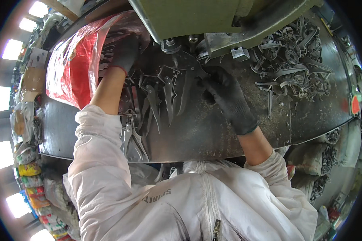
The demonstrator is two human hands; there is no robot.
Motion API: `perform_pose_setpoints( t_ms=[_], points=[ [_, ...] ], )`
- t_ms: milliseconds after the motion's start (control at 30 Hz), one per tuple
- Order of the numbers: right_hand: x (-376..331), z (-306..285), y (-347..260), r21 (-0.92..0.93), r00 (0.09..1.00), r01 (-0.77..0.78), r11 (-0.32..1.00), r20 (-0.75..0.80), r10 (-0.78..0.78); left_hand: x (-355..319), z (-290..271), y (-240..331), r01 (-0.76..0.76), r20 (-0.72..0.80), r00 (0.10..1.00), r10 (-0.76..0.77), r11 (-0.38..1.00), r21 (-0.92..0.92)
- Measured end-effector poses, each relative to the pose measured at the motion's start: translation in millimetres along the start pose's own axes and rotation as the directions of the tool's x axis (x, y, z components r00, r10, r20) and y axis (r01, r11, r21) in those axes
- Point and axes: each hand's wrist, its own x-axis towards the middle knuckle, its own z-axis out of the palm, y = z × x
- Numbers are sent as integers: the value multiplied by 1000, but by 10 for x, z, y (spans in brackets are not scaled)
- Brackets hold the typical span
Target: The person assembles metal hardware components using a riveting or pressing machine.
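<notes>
Our left hand (126, 54) is at the mouth of the crinkled red bag (74, 60), upper left; its fingers are hidden, its grip unclear. Our right hand (226, 89) curls beside the metal pliers (153, 105) near centre; we cannot tell if it holds one. A green machine (193, 20), cut off above, overhangs the bench (213, 138). Curved parts (292, 57) heap upper right.

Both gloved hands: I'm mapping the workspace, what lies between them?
Metal hand tools lie between the left hand and right hand, as the head view shows.
</notes>
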Motion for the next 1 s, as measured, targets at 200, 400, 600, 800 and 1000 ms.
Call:
perform_pose_setpoints(
  t_ms=[200, 400, 600, 800, 1000],
  points=[
    [110, -58, 207, -8, 996, -91, 996, -6, 91, -191, 90, -295, -79, -197, 978, 69, 996, -43],
    [131, -204, 278, -32, 996, -84, 996, 12, 84, -324, -437, 162, -84, 98, 990, 98, 987, -138],
    [87, 43, 278, 39, 999, -45, 998, 7, 45, -334, -162, -322, -284, -622, 747, 234, 959, 20],
    [39, 88, 374, 77, 992, 122, 990, 22, -124, -709, -828, 174, -329, -738, 674, 28, 906, -266],
    [646, -347, -74, -964, 929, 263, 41, 242, -280, -1372, -758, 53, 15, -272, 892, -361, 626, -780]
  ],
)
